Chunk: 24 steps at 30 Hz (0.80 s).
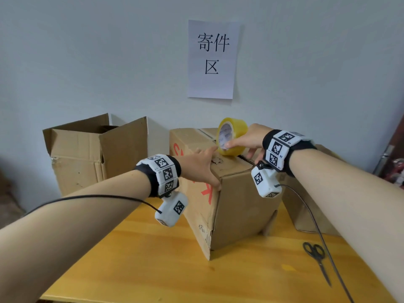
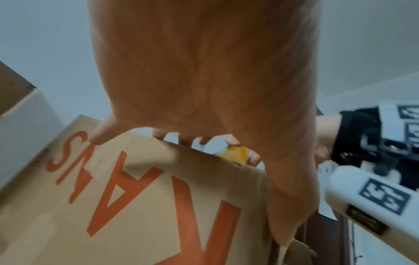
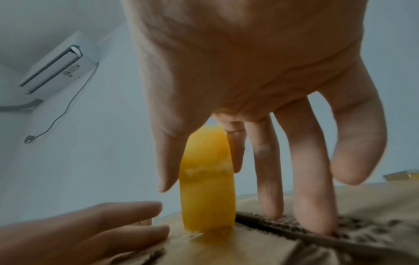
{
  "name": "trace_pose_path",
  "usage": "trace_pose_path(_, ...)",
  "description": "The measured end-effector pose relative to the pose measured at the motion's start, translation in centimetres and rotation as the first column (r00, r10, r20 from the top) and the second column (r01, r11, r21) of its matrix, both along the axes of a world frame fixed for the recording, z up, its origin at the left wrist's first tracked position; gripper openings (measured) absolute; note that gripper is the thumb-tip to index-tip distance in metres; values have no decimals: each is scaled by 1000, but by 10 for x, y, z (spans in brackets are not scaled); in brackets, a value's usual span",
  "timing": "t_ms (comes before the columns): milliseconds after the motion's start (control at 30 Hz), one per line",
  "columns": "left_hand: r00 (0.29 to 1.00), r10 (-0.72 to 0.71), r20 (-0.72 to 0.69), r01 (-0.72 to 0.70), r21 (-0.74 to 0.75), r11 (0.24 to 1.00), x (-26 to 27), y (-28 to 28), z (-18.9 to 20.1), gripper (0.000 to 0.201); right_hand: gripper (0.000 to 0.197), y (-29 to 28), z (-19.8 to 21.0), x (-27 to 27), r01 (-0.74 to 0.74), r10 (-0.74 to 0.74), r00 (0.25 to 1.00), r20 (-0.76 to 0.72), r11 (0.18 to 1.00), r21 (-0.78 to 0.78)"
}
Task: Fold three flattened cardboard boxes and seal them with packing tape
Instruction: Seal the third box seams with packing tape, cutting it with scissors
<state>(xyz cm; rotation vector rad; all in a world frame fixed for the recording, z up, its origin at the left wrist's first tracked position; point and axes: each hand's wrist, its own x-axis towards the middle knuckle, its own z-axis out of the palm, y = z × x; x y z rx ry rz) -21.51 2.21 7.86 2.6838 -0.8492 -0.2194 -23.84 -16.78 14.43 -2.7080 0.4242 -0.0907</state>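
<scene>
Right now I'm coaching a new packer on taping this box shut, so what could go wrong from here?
The seam between the flaps gapes; tape laid now may bridge it unevenly. The tape roll stands on edge, held by the right hand; it could veer off line. The left hand steadies only the near corner of the box, which could shift.

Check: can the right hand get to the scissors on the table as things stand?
Probably yes, once it lets go. The right hand is pinching the yellow tape roll on the box; the scissors lie on bare table on that side, with only the wrist cable beside them.
</scene>
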Motion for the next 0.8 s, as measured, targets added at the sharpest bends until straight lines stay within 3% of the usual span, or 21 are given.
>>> trace_pose_path(100,999,42,-29,-42,15,999,9,10,1,137,70,2,-5,10,8,-9,999,34,999,41)
trace_pose_path(233,997,43,-70,-44,-13,999,21,18,6,118,68,6,-7,21,19,-26,996,86,996,84)
trace_pose_path(367,997,6,-83,-2,42,999,28,16,13,114,64,6,-4,30,16,-37,993,112,984,177)
trace_pose_path(467,994,-32,-104,26,-59,998,24,7,14,113,65,7,1,36,0,-30,989,143,980,201)
trace_pose_path(633,998,-4,67,7,-43,999,23,-6,7,116,62,6,-2,42,3,-58,978,199,963,269)
trace_pose_path(800,972,18,236,0,-72,997,19,-17,0,111,84,5,-12,54,-62,-45,970,239,905,421)
